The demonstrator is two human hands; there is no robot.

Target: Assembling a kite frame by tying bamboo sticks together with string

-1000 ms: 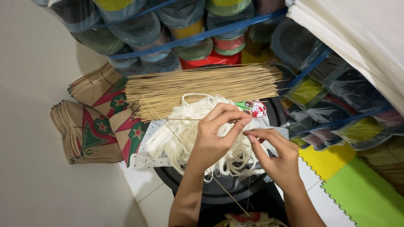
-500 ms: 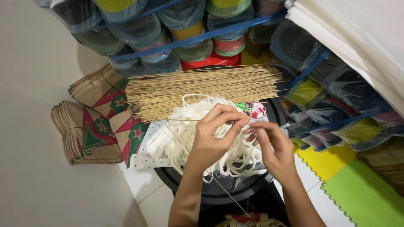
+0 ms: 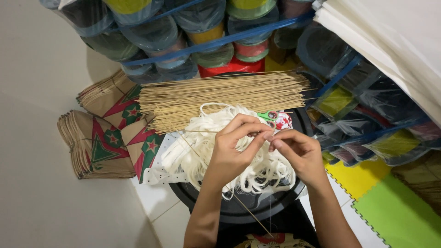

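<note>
Left hand (image 3: pixel 232 149) and right hand (image 3: pixel 298 154) met fingertip to fingertip, both pinched on a thin bamboo stick (image 3: pixel 202 158). Held over the white strips (image 3: pixel 202 138) heaped on a black tray (image 3: pixel 239 209). Just behind, a stick bundle (image 3: pixel 220 94).

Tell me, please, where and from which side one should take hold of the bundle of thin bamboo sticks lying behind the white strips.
Probably at the middle of the bundle of bamboo sticks, from above. It lies flat and roughly level across the round black tray, so a grip around its middle should keep both ends balanced. The near side is crowded by the white strips, the left hand and the right hand.
</note>
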